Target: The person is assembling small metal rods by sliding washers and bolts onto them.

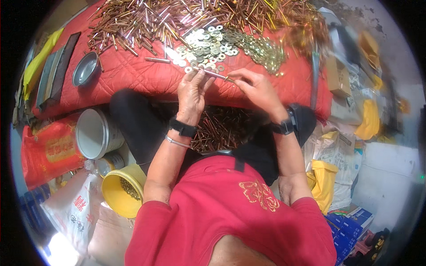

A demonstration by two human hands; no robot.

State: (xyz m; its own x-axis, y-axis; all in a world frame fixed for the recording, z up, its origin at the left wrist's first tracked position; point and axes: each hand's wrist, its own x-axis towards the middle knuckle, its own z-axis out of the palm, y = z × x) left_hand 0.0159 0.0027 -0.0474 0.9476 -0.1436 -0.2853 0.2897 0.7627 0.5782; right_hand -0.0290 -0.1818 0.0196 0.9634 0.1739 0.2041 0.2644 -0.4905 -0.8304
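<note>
A slim metal bolt (216, 74) is held between both hands, above the red quilt (133, 84), midway along its near edge and a little in from it. The left hand (191, 95) grips the bolt's left part between thumb and fingers; the right hand (258, 88) is drawn to a narrow pinch at its right end. So the bolt bridges the two sets of fingertips, sloping slightly down to the right in the view. A small brass-coloured bit shows at the right fingertips; it is too small to tell whether it is a separate piece.

The bolt should be light but stiff, unlikely to bend or break under finger pressure. Its smooth, shiny shank could prove slippery and roll, so a thumb-and-finger hold around the middle of the shank looks steadiest, leaving the ends free. Flat washers (207, 52) lie just beyond the hands, with a heap of bolts (146, 26) toward the quilt's far edge.
</note>
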